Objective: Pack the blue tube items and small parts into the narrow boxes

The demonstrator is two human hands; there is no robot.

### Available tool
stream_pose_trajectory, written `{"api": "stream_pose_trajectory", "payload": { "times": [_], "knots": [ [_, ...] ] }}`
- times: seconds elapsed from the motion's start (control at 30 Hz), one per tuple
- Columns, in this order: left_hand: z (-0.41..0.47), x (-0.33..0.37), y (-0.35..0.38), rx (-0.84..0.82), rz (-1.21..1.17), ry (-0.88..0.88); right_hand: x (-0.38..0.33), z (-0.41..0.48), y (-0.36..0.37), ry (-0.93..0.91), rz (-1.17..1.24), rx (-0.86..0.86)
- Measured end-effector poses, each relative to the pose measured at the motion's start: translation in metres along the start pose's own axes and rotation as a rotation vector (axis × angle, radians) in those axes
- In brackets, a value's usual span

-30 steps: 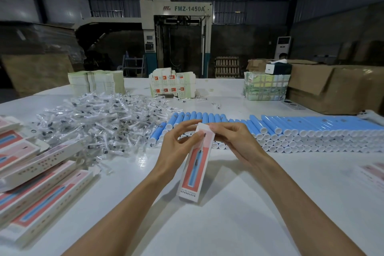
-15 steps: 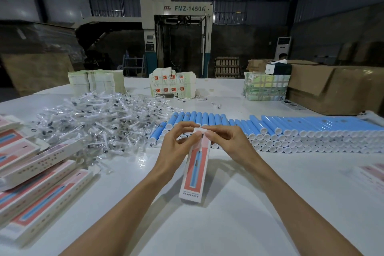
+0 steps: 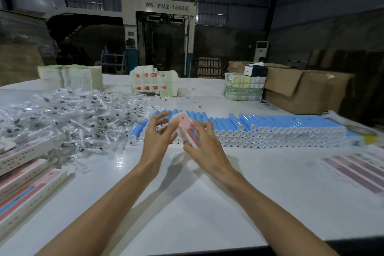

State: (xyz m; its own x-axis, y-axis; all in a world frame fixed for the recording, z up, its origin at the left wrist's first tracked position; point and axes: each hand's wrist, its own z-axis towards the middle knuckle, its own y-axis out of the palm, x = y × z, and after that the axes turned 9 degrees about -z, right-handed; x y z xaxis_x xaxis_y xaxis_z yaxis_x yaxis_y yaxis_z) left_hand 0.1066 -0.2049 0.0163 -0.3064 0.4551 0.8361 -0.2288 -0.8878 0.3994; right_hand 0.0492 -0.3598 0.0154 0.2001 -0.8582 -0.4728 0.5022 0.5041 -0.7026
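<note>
A narrow pink and white box point(image 3: 188, 129) is lifted off the white table point(image 3: 187, 203) at centre, tilted and blurred by motion. My right hand point(image 3: 204, 147) grips its lower part. My left hand point(image 3: 158, 137) is beside the box with fingers spread, its fingertips near the box's upper end; I cannot tell whether they touch it. Behind my hands lies a long stack of blue tubes point(image 3: 270, 131) with white caps. A heap of small parts in clear wrappers point(image 3: 68, 122) covers the table to the left.
Several packed narrow boxes point(image 3: 27, 185) lie at the left edge. Flat pink box blanks point(image 3: 357, 170) lie at the right. Paper stacks point(image 3: 70, 79), a carton bundle point(image 3: 154, 83), a wrapped bundle point(image 3: 243, 87) and brown cartons point(image 3: 301, 89) stand along the far side.
The box has been raised from a near-upright pose on the table and turned, now foreshortened in my right hand. My left hand's fingers have opened away from its top.
</note>
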Motion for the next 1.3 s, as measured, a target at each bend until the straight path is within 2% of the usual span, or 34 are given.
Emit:
{"api": "stream_pose_trajectory", "payload": {
  "times": [0.13, 0.33, 0.47, 0.63, 0.83, 0.93, 1.07, 1.13, 1.2, 1.3],
  "knots": [
    [-0.006, -0.003, 0.011, -0.128, 0.194, 0.008, 0.068, -0.010, -0.069, 0.141, -0.168, 0.091],
    [-0.022, -0.018, 0.022, -0.267, 0.420, 0.174, 0.190, -0.052, -0.213, 0.479, -0.497, 0.287],
    [-0.025, -0.021, 0.021, -0.341, 0.480, 0.262, 0.253, -0.084, -0.277, 0.640, -0.767, 0.180],
    [-0.023, -0.027, 0.015, -0.363, 0.570, 0.327, 0.297, -0.110, -0.303, 0.770, -1.033, -0.052],
    [-0.019, -0.029, 0.008, -0.360, 0.615, 0.363, 0.315, -0.120, -0.304, 0.819, -1.231, -0.047],
    [-0.017, -0.029, 0.006, -0.361, 0.635, 0.364, 0.320, -0.121, -0.307, 0.867, -1.256, -0.016],
    [-0.017, -0.029, 0.006, -0.377, 0.648, 0.358, 0.324, -0.120, -0.309, 0.863, -1.313, -0.034],
    [-0.018, -0.029, 0.005, -0.391, 0.650, 0.346, 0.319, -0.115, -0.303, 0.827, -1.358, 0.017],
    [-0.018, -0.027, 0.007, -0.402, 0.655, 0.334, 0.303, -0.101, -0.282, 0.656, -1.272, 0.189],
    [-0.019, -0.023, 0.011, -0.384, 0.665, 0.303, 0.239, -0.072, -0.216, 0.347, -0.897, 0.390]
  ]
}}
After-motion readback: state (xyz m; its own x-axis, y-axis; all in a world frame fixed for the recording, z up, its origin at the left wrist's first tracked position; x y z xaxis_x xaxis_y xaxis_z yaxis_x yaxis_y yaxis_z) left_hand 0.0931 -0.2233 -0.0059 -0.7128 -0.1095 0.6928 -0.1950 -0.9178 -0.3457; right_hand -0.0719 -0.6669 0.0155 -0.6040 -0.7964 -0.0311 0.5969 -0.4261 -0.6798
